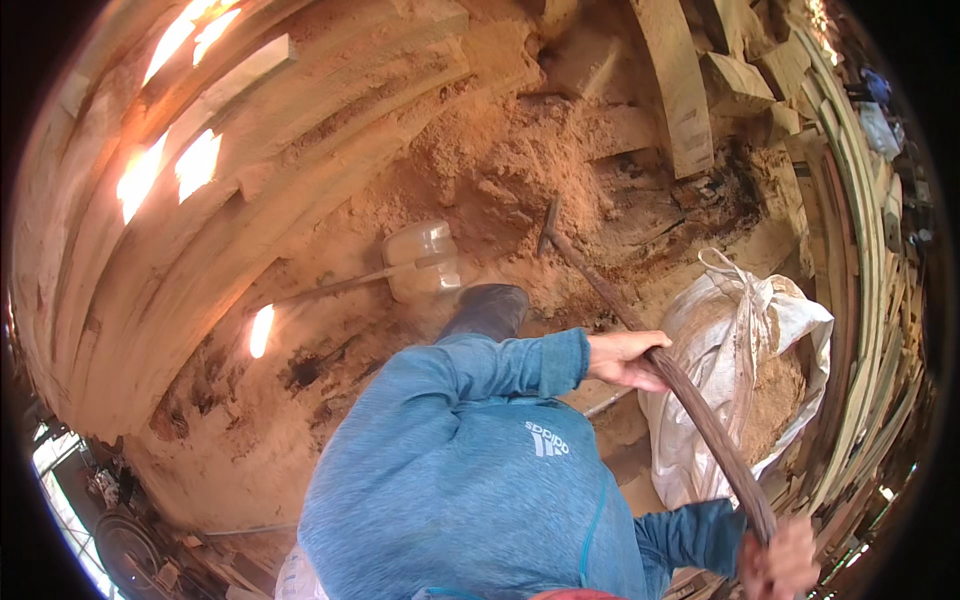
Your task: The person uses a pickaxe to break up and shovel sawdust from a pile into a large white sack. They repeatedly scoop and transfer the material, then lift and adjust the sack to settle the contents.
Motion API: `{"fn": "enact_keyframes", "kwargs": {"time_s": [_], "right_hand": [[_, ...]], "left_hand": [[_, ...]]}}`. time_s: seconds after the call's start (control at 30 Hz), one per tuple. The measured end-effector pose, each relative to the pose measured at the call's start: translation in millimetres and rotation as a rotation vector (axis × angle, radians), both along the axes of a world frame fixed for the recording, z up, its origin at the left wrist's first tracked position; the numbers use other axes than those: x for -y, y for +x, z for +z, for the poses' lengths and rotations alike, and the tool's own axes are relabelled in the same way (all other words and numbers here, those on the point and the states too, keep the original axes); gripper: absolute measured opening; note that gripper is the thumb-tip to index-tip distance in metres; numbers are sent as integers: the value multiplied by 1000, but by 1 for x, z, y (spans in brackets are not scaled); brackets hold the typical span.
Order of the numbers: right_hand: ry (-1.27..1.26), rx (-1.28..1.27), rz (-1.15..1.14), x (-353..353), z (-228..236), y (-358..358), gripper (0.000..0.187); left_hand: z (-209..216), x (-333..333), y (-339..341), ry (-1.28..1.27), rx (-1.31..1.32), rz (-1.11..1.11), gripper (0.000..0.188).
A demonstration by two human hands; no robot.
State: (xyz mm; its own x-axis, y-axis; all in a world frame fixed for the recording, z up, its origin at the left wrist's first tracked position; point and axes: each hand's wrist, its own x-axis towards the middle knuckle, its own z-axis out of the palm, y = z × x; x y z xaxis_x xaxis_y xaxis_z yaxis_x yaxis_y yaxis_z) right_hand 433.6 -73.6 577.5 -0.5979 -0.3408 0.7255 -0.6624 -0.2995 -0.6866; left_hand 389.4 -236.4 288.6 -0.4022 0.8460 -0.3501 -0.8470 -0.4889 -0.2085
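Note:
My left hand (630,361) is closed around the middle of a long wooden handle, with the arm reaching across my body. My right hand (782,562), slightly blurred, grips the handle near its end at the lower right. The handle belongs to a hoe-like tool (705,410), whose narrow dark head rests against loose sawdust (520,170) ahead of me. The head is seen nearly edge-on, so its full shape is hidden. A white sack (700,345) partly filled with sawdust stands beside the handle on the right, a tied strip at its top.
A shovel with a pale, shiny blade (405,285) lies left of my dark boot (487,308). Long timber boards (330,120) are stacked on the left. A thick plank (675,95) juts in at the top, and thin wood strips (850,290) line the right.

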Motion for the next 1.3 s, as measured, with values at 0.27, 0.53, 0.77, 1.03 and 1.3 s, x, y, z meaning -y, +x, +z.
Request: {"fn": "enact_keyframes", "kwargs": {"time_s": [0.27, 0.53, 0.77, 1.03, 1.3], "right_hand": [[-129, 50, -202, 0, -89, 3, 21], [-163, 70, -337, 28, -104, 45, 20], [47, 139, -221, 131, -142, 78, 15], [559, 14, 29, 261, -214, 86, 22], [700, 1265, 82, 249, -395, 50, 46]], "left_hand": [[17, 190, 19, -829, -591, 272, 37], [125, 298, 45, -1349, -861, 567, 30], [157, 288, 134, -1396, -1290, 452, 31], [170, 266, 190, -882, -1846, 672, 60], [128, 337, 238, -1889, -1283, 1131, 51]]}}
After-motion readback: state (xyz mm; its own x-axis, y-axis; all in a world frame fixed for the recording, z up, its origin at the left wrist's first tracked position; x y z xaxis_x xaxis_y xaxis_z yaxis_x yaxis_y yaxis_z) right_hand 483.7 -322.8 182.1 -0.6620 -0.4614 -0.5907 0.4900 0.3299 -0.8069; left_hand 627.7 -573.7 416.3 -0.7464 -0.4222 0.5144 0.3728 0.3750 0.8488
